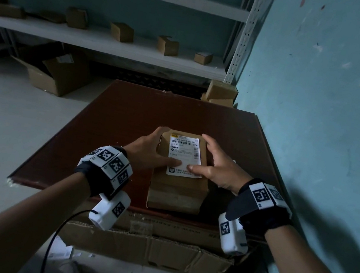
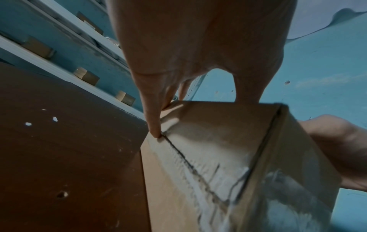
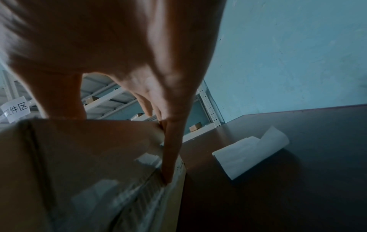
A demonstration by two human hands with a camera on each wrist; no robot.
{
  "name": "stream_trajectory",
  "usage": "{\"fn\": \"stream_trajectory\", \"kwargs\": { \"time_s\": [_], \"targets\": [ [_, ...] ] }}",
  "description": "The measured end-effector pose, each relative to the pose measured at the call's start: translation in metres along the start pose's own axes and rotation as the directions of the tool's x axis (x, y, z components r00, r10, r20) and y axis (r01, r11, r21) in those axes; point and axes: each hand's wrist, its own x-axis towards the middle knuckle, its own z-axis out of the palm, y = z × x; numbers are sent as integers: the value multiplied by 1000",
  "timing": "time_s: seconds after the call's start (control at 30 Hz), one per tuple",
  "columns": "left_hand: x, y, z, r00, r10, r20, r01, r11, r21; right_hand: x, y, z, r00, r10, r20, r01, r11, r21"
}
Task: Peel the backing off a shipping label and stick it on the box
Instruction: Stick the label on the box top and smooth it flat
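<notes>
A brown cardboard box (image 1: 177, 190) lies on the dark red-brown table (image 1: 130, 116). A white shipping label (image 1: 184, 151) lies flat on its top face. My left hand (image 1: 148, 150) rests over the box's left edge and my right hand (image 1: 219, 166) over its right edge. Both thumbs press the label's lower part. In the left wrist view straight fingers (image 2: 152, 122) touch the side of the box (image 2: 218, 133). The right wrist view shows the same on the other side of the box (image 3: 89, 149). The peeled backing sheet (image 3: 250, 152) lies curled on the table to the right.
A blue wall (image 1: 321, 112) runs close along the table's right side. White shelves (image 1: 109, 41) behind carry several small cartons. An open carton (image 1: 51, 72) lies on the floor at left, and another carton (image 1: 220, 93) stands at the table's far right corner. Flattened cardboard (image 1: 145, 249) sits below the front edge.
</notes>
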Motion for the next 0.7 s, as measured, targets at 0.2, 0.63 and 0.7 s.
{"fn": "stream_trajectory", "kwargs": {
  "time_s": [0.2, 0.63, 0.7],
  "targets": [
    [1, 1, 2, 995, 3, -99, 6, 996, 86, -3, -6, 1, 998, 2, -63, -2, 1000, -5],
    [-10, 8, -2, 997, 56, 54, -57, 998, 24, -8, -3, -1, 998, -67, -4, 67, 998, -4],
    [-9, 8, -3, 996, 59, 61, -61, 998, 25, -7, -3, -1, 998, -67, 1, 67, 998, -4]
  ]
}}
